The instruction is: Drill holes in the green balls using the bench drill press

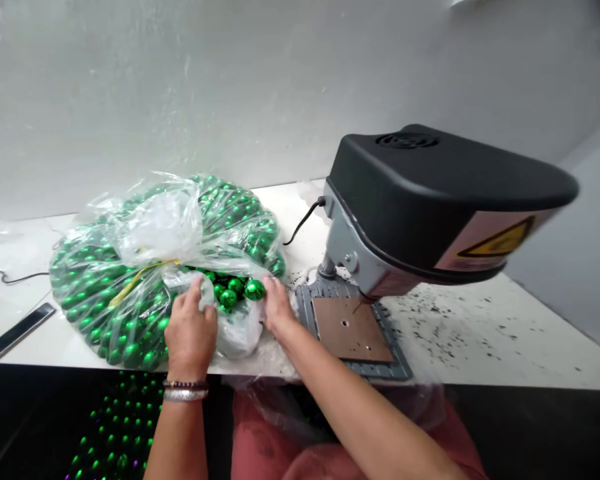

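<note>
A large clear plastic bag [160, 223] lies on the table, packed with shiny green balls [130, 333] and tied at the top with a yellow strip [135, 283]. At its near side is a torn opening where several bare balls show, one green ball [255, 289] lying right by my right fingers. My left hand [190, 327] pinches the plastic on the left of this opening. On the other side my right hand [277, 301] is closed on the bag's edge, its fingertips partly hidden behind the plastic.
Right of the bag stands a black bench drill press [430, 200] with a brown board [350, 327] on its base. Dark shavings [445, 327] litter the white table. A phone [20, 331] rests at left; more green balls [125, 420] lie below the table edge.
</note>
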{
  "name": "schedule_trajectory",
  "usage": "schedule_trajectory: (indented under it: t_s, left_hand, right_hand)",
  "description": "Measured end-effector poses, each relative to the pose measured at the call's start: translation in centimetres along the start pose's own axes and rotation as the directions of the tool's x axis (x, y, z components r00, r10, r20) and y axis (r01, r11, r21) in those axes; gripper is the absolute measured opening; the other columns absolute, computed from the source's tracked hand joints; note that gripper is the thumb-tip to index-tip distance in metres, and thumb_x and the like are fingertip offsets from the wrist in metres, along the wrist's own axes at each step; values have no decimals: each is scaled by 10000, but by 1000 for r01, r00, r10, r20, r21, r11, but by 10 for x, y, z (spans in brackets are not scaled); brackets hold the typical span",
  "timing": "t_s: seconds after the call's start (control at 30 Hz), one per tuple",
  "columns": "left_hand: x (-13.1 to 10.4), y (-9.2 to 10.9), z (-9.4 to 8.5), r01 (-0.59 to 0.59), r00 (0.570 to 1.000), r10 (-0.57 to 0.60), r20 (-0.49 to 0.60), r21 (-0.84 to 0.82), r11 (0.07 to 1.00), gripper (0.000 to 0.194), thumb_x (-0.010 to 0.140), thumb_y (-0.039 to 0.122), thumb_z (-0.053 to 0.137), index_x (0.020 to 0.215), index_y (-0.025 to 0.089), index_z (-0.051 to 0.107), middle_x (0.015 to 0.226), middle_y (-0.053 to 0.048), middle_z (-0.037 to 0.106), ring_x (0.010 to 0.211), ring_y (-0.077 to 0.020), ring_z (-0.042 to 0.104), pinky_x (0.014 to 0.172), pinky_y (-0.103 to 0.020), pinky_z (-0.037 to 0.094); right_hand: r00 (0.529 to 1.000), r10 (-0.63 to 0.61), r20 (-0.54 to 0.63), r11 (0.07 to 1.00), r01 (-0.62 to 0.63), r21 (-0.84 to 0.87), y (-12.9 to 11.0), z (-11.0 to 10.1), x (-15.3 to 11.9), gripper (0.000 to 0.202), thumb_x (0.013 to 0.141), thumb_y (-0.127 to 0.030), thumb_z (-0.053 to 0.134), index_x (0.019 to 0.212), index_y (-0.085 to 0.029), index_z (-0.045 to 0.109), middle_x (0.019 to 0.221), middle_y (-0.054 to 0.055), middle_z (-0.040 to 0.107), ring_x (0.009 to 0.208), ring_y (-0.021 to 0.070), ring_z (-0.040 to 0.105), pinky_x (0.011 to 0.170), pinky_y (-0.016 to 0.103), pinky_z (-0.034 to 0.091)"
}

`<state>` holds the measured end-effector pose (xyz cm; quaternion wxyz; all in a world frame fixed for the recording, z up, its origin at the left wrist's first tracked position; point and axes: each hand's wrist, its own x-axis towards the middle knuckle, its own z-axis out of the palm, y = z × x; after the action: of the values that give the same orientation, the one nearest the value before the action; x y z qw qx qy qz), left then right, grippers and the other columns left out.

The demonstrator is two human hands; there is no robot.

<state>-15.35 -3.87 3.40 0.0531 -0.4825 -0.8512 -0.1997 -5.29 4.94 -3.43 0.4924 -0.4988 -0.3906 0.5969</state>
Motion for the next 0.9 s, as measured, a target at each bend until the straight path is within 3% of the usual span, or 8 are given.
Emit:
schedule_trajectory:
  t_s: [0.13,0.23,0.37,0.53,0.63,0.7,0.8,0.9]
  left_hand:
    - [-22,-18,8,-110,963,76,258,120,987,393,818,191,449,1143,225,668,1172,-102,614,872,-204,645,722,-291,503]
    - [-23,-9,-3,-211,964,194,181,83,974,365,832,241,480,1148,208,659,1144,-99,635,894,-208,645,745,-294,512]
    - [-1,16,-13,-365,931,365,20,10,931,337,884,301,442,1124,210,659,1081,-83,674,934,-194,640,828,-287,501]
    - [40,23,13,-325,918,277,283,142,935,363,869,187,351,975,158,697,1030,-140,676,891,-258,665,790,-384,514]
    - [56,16,27,-294,914,230,334,155,943,391,857,176,339,1077,156,662,1090,-157,661,906,-280,667,785,-411,515]
    - [62,12,28,-268,918,201,341,163,950,407,861,182,330,1106,159,653,1095,-162,664,919,-287,666,800,-418,510]
    - [60,8,22,-298,909,245,339,114,948,413,864,218,375,1197,153,609,1131,-163,656,979,-276,651,861,-401,494]
    - [39,7,16,-424,841,417,344,-59,904,446,883,272,419,1303,168,524,1220,-136,621,1072,-235,613,932,-353,468]
  right_hand:
    - [989,-85,-118,905,27,-425,-16,-18,16,319,903,-384,428,1049,-137,566,1028,69,599,943,140,574,873,363,479]
    - [970,-216,-110,759,97,-644,-20,-25,18,330,904,-276,341,1119,-141,551,1160,147,539,1057,227,536,925,427,424]
    - [953,-304,-9,574,176,-800,-21,-31,10,417,839,-143,319,1180,-135,558,1249,192,468,1181,309,470,984,478,373]
    - [921,-332,206,427,341,-837,-36,-26,7,634,770,-246,528,1381,-307,368,1480,105,273,1402,319,229,1122,534,226]
    - [932,-310,189,424,313,-850,-40,-23,22,688,752,-296,591,1391,-350,341,1526,101,195,1425,381,140,1096,647,159]
    - [952,-296,81,465,217,-858,-40,-24,39,568,819,-250,493,1375,-297,386,1500,147,232,1391,396,224,1045,644,261]
    - [964,-266,4,542,153,-827,-40,-23,64,391,899,-254,394,1280,-257,483,1329,118,461,1219,252,484,971,465,443]
    - [977,-214,-24,605,113,-788,-34,-12,81,360,892,-374,471,1194,-182,516,1151,69,573,1027,149,575,892,368,507]
